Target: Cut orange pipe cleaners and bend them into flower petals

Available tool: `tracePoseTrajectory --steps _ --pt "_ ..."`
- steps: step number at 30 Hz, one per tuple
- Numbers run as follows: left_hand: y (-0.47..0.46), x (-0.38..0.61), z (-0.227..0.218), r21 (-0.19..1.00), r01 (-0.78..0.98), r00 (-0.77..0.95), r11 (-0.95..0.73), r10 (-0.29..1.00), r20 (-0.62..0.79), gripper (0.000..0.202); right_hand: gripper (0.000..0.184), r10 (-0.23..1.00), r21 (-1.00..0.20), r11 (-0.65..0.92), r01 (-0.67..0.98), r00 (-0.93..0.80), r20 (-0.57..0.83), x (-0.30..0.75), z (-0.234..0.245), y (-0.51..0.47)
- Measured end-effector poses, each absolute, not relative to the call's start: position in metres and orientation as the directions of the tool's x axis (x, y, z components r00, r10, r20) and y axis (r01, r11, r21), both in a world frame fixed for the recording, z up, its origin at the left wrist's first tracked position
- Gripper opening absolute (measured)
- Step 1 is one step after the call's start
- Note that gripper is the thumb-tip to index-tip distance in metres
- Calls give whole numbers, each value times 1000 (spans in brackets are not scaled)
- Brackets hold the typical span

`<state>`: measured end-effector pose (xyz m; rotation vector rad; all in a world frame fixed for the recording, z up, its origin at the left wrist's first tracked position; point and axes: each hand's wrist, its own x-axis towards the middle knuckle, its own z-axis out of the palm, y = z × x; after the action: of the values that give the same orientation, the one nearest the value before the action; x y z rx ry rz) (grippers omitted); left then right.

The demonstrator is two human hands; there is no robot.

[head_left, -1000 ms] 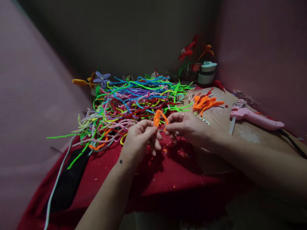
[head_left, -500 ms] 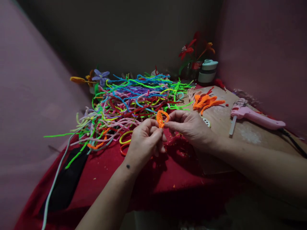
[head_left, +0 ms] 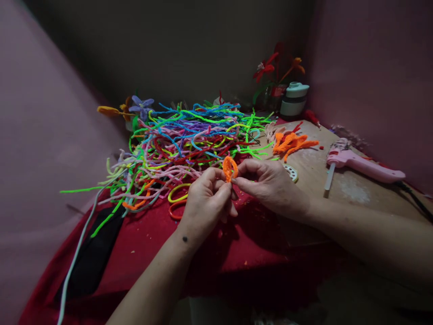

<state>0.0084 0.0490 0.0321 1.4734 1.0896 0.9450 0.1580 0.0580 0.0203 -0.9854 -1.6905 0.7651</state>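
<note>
An orange pipe-cleaner loop (head_left: 229,168), shaped like a petal, stands upright between my two hands above the red cloth. My left hand (head_left: 211,192) pinches its base between thumb and fingers. From the other side my right hand (head_left: 267,183) is closed with thumb and forefinger on the loop's right edge and base. Behind the hands spreads a tangled heap of many-coloured pipe cleaners (head_left: 189,131). More orange pipe-cleaner pieces (head_left: 292,144) lie to the right, beyond my right hand. Scissors with yellow and red handles (head_left: 176,208) lie left of my left hand, partly hidden by it.
A pink glue gun (head_left: 365,164) with a glue stick rests on a brown board (head_left: 311,174) at right. At the back stand a lidded cup (head_left: 294,99) and red pipe-cleaner flowers (head_left: 265,67). A white cord (head_left: 79,253) and black cloth (head_left: 98,253) lie left on the red tablecloth (head_left: 142,253).
Both hands have shifted very slightly right with the orange loop, which now looks narrower and turned a little. My right fingertips sit closer to its base.
</note>
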Motion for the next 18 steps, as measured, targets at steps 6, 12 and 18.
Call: tracePoseTrajectory --steps 6,12,18 --pt "49 8 33 994 90 275 -60 961 33 14 11 939 -943 300 144 -221 265 160 21 63" --pt "52 7 33 998 37 248 -59 968 48 11 15 950 -983 179 -28 -255 180 161 23 64" --pt "52 7 33 999 -36 285 -17 958 27 11 19 958 -984 178 32 -235 165 162 23 63"
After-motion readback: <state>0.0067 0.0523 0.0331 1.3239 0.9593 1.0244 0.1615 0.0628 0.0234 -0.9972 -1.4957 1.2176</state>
